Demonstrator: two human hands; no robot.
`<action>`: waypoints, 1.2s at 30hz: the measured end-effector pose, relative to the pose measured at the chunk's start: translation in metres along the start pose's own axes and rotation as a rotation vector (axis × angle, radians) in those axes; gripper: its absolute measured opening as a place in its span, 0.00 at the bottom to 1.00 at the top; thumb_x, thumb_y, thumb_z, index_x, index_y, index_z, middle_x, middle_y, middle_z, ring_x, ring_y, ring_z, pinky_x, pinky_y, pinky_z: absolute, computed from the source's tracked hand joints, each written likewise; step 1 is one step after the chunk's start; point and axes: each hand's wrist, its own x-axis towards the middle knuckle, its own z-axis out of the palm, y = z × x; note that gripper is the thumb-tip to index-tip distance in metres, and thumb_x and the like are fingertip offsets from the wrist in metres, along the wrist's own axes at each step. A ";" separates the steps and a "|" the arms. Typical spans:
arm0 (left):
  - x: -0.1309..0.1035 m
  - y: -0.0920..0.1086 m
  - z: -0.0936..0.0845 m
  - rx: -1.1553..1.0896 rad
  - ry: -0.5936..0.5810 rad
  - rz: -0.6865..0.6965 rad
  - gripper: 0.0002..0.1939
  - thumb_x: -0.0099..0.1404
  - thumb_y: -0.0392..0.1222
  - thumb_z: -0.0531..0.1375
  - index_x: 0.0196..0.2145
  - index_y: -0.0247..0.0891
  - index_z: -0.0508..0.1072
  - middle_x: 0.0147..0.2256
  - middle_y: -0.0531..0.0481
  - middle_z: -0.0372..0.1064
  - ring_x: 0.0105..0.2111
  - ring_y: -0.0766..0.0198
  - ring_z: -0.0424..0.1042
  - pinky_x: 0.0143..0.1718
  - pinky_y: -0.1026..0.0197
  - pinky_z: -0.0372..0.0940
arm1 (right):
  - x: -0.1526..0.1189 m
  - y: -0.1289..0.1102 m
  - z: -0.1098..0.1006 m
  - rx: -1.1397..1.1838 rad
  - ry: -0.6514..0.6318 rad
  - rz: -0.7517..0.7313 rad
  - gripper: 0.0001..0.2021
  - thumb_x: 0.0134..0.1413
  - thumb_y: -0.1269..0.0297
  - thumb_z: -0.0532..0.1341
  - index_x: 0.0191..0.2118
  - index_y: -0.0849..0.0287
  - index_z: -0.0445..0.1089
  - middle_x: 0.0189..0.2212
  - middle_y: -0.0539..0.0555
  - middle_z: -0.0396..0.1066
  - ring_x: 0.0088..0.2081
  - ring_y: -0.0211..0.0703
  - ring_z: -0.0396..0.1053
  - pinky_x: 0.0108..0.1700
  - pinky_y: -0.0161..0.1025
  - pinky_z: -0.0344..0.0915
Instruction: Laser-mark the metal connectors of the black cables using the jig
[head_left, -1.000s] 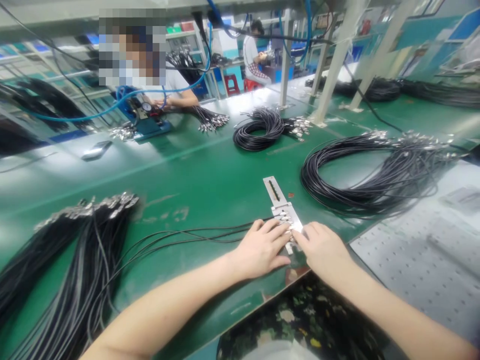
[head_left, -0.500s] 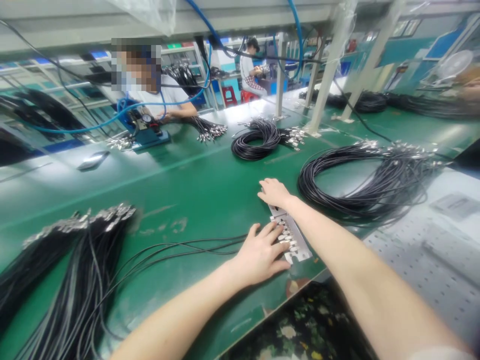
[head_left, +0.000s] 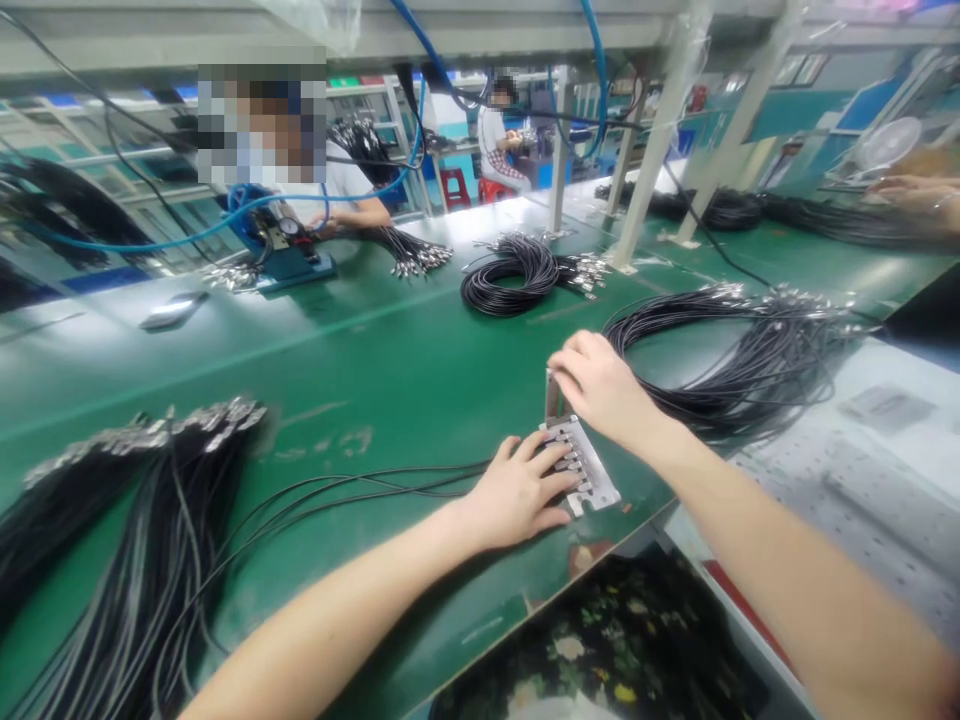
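A metal fixture (head_left: 598, 475) with a row of slots lies on the green bench near its front edge. Silvery cable ends sit in the slots. My left hand (head_left: 517, 492) rests flat with its fingers spread over those ends. Several thin black cables (head_left: 367, 487) run leftward from under it. My right hand (head_left: 600, 385) pinches the fixture's metal flap (head_left: 553, 398), which stands raised at the far end; the fingers hide part of it.
Black cable bundles with metal ends lie at left (head_left: 172, 520), centre back (head_left: 514, 275) and right (head_left: 675, 335). A co-worker (head_left: 337, 190) sits across the bench behind a blue press with a gauge (head_left: 289, 240). Grey posts (head_left: 652, 170) rise from the bench.
My right hand has lifted the flap from low beyond the fixture to upright. My left hand stays spread over the cable ends. The view has shifted slightly.
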 end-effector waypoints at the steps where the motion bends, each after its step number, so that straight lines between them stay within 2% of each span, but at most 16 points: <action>1: 0.000 -0.003 -0.001 -0.041 0.019 0.018 0.18 0.63 0.52 0.54 0.49 0.44 0.66 0.55 0.46 0.57 0.56 0.49 0.51 0.51 0.45 0.55 | -0.019 -0.003 -0.007 0.044 0.047 -0.016 0.10 0.58 0.71 0.50 0.36 0.63 0.68 0.35 0.56 0.61 0.40 0.45 0.59 0.43 0.41 0.60; 3: 0.001 -0.010 -0.004 -0.150 0.089 0.001 0.14 0.66 0.48 0.51 0.45 0.41 0.69 0.51 0.46 0.61 0.51 0.57 0.59 0.50 0.53 0.59 | -0.059 -0.009 -0.013 0.092 0.088 -0.013 0.08 0.58 0.70 0.51 0.35 0.61 0.68 0.34 0.56 0.62 0.39 0.44 0.61 0.42 0.41 0.61; 6: 0.010 -0.022 -0.006 -0.278 0.221 -0.148 0.11 0.66 0.42 0.50 0.42 0.38 0.69 0.46 0.46 0.63 0.46 0.63 0.63 0.49 0.59 0.60 | -0.113 -0.021 -0.002 0.042 0.106 0.050 0.07 0.57 0.69 0.53 0.35 0.61 0.68 0.36 0.56 0.64 0.39 0.44 0.62 0.42 0.42 0.61; 7: 0.014 -0.026 -0.005 -0.297 0.233 -0.203 0.11 0.66 0.41 0.50 0.43 0.38 0.69 0.46 0.46 0.62 0.46 0.63 0.63 0.49 0.59 0.60 | -0.127 -0.025 0.004 0.012 0.105 0.076 0.07 0.57 0.69 0.54 0.35 0.60 0.68 0.36 0.57 0.65 0.39 0.44 0.62 0.44 0.44 0.60; 9: 0.024 -0.032 -0.001 -0.311 0.178 -0.269 0.12 0.65 0.40 0.52 0.45 0.39 0.68 0.45 0.47 0.62 0.46 0.62 0.63 0.49 0.58 0.60 | -0.148 -0.034 0.017 -0.041 0.100 0.127 0.07 0.56 0.68 0.54 0.35 0.60 0.69 0.38 0.57 0.66 0.41 0.46 0.63 0.48 0.49 0.58; 11: 0.033 -0.035 0.005 -0.309 0.102 -0.275 0.13 0.64 0.40 0.52 0.45 0.39 0.68 0.43 0.48 0.63 0.45 0.62 0.63 0.49 0.57 0.60 | -0.158 -0.043 0.025 -0.090 0.090 0.192 0.08 0.57 0.66 0.53 0.36 0.59 0.69 0.40 0.58 0.66 0.43 0.48 0.63 0.51 0.53 0.54; 13: 0.039 -0.035 0.010 -0.308 0.079 -0.275 0.13 0.63 0.39 0.53 0.45 0.40 0.68 0.41 0.49 0.63 0.41 0.63 0.64 0.46 0.59 0.61 | -0.160 -0.050 0.030 -0.149 0.073 0.265 0.10 0.56 0.62 0.54 0.39 0.59 0.69 0.41 0.60 0.66 0.45 0.51 0.62 0.52 0.57 0.51; 17: 0.045 -0.032 0.018 -0.327 0.117 -0.341 0.11 0.62 0.38 0.53 0.42 0.40 0.70 0.37 0.52 0.61 0.33 0.67 0.65 0.39 0.62 0.63 | -0.151 -0.059 0.035 -0.227 0.060 0.368 0.13 0.52 0.54 0.59 0.36 0.60 0.68 0.38 0.61 0.66 0.44 0.54 0.61 0.51 0.60 0.50; 21: 0.051 -0.023 0.018 -0.341 0.172 -0.369 0.08 0.60 0.36 0.53 0.35 0.39 0.71 0.33 0.53 0.59 0.29 0.69 0.63 0.35 0.64 0.62 | -0.151 -0.057 0.036 -0.184 0.121 0.406 0.10 0.50 0.58 0.60 0.29 0.60 0.67 0.33 0.58 0.64 0.40 0.51 0.60 0.50 0.59 0.53; 25: 0.070 0.009 0.014 -0.433 0.193 -0.238 0.07 0.61 0.36 0.53 0.34 0.38 0.71 0.33 0.53 0.59 0.28 0.70 0.62 0.35 0.64 0.62 | -0.179 -0.040 0.015 -0.169 0.247 0.442 0.07 0.49 0.61 0.60 0.28 0.60 0.67 0.35 0.58 0.63 0.41 0.51 0.61 0.48 0.56 0.57; 29: 0.110 0.063 0.023 -0.526 0.134 -0.036 0.07 0.61 0.35 0.53 0.36 0.39 0.70 0.35 0.52 0.59 0.32 0.68 0.64 0.38 0.63 0.63 | -0.232 -0.009 -0.029 -0.242 0.324 0.470 0.06 0.48 0.62 0.60 0.27 0.59 0.68 0.37 0.58 0.62 0.42 0.51 0.61 0.47 0.55 0.60; 33: 0.161 0.120 0.060 -0.574 0.068 0.082 0.09 0.60 0.34 0.54 0.39 0.39 0.69 0.39 0.50 0.58 0.37 0.66 0.64 0.43 0.62 0.64 | -0.295 0.035 -0.067 -0.330 0.287 0.541 0.06 0.48 0.62 0.59 0.27 0.58 0.67 0.39 0.58 0.63 0.45 0.51 0.62 0.47 0.52 0.63; 36: 0.195 0.151 0.093 -0.509 -0.019 0.088 0.11 0.61 0.33 0.52 0.40 0.36 0.69 0.39 0.48 0.60 0.35 0.66 0.65 0.44 0.61 0.64 | -0.331 0.067 -0.081 -0.365 0.215 0.586 0.05 0.48 0.62 0.59 0.27 0.58 0.66 0.38 0.57 0.65 0.44 0.49 0.63 0.49 0.51 0.62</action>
